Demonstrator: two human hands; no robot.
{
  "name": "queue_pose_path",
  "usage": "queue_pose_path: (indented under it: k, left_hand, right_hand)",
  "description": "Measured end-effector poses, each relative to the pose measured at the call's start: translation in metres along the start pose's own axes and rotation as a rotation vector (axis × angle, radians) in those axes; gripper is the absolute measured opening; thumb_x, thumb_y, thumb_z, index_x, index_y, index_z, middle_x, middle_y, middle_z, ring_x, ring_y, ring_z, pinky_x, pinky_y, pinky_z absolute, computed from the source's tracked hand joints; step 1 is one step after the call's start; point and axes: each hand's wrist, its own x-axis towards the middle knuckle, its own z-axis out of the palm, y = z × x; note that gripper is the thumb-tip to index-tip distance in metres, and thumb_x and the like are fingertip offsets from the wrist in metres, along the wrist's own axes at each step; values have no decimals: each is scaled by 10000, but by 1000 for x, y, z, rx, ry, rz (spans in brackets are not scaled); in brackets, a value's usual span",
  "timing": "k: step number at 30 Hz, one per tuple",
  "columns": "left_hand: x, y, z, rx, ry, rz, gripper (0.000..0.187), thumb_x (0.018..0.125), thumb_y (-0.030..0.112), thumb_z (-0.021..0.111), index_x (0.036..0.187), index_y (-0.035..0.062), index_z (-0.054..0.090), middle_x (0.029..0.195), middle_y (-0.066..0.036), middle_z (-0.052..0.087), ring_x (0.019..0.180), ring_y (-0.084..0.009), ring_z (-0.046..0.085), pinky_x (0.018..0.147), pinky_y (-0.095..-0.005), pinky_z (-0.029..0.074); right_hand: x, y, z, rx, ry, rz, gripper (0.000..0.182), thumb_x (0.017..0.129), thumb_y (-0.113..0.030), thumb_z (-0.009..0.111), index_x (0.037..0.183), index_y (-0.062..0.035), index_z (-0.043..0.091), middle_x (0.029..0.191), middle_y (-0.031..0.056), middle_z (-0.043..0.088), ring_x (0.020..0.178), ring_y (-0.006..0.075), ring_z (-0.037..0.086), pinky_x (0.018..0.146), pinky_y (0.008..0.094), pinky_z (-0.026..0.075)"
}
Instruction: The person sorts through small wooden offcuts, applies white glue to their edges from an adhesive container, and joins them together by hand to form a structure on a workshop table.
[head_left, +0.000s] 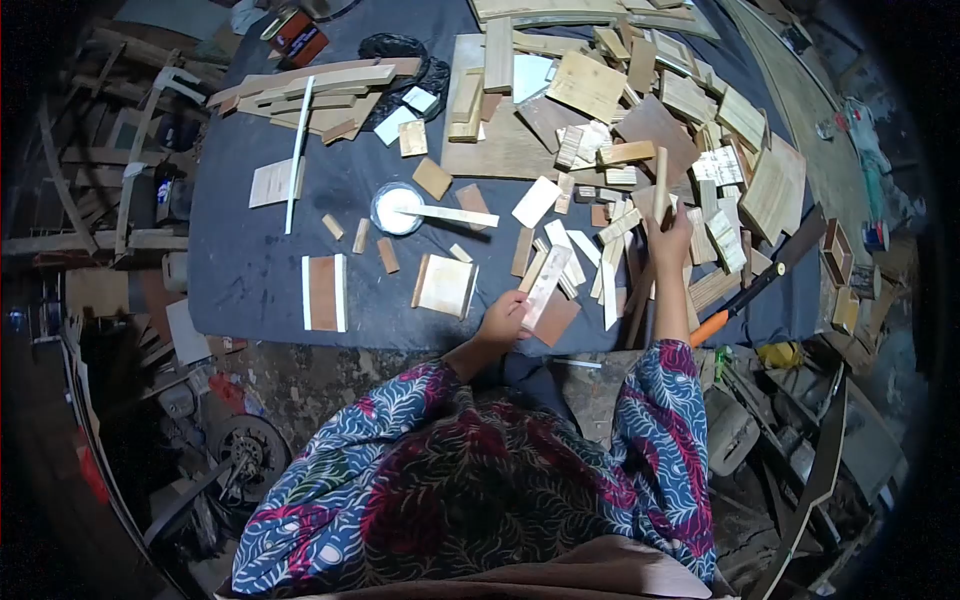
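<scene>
Lower centre of frame: a pale, whitish flat wooden strip (546, 278), its near end pinched in the fingers of the left hand (503, 320). Right of centre: a narrow tan wooden stick (661, 178), tilted upward, grasped low by the right hand (672, 240). Assessment: both appear light, stiff and dry, with little slip; the thin strip could split along its grain. Recommended hold: long edges, near mid-length.

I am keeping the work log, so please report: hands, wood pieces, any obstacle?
Left hand gripping pale wood strip by near end. Right hand gripping wooden stick. Wood offcuts crowd around right hand; orange-handled tool nearby.
</scene>
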Motion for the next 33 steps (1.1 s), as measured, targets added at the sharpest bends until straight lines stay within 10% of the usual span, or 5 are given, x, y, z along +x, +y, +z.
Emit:
queue_pose_path:
  k: [7,15,20,29,33]
  left_hand:
    - [-6,-3,-18,-39,90,131,275,889,241,371,976,17,503,665,-24,484,507,-86,434,469,-218,377]
    - [-6,-1,-12,-32,182,146,278,887,261,355,920,40,519,621,-21,451,483,-90,403,450,-223,347]
    - [-5,6,-9,-85,122,180,364,902,384,324,782,71,464,564,3,384,465,-86,376,431,-216,319]
    - [-8,5,-2,19,150,192,412,900,444,321,730,84,428,538,8,357,433,-88,355,409,-232,321]
    - [-8,5,-2,35,152,187,411,901,440,326,734,81,433,537,6,360,437,-89,362,411,-232,324]
  right_hand:
    - [-63,-73,-49,-306,-566,280,270,727,-212,626,929,-38,585,928,186,570,872,374,554,693,441,450]
    - [-124,-23,-50,-206,-223,270,296,664,-160,662,905,-23,558,807,168,560,786,347,540,682,427,440]
    - [-95,29,-50,726,-160,669,87,731,-103,579,696,-23,568,609,-28,468,563,45,420,495,205,322]
    - [-40,-18,-61,-411,293,-216,146,787,-129,524,853,-28,606,631,95,528,607,289,537,635,406,451]
    - [-53,-47,-50,-391,-425,239,226,770,-211,556,911,-40,600,827,156,558,766,339,569,676,442,451]
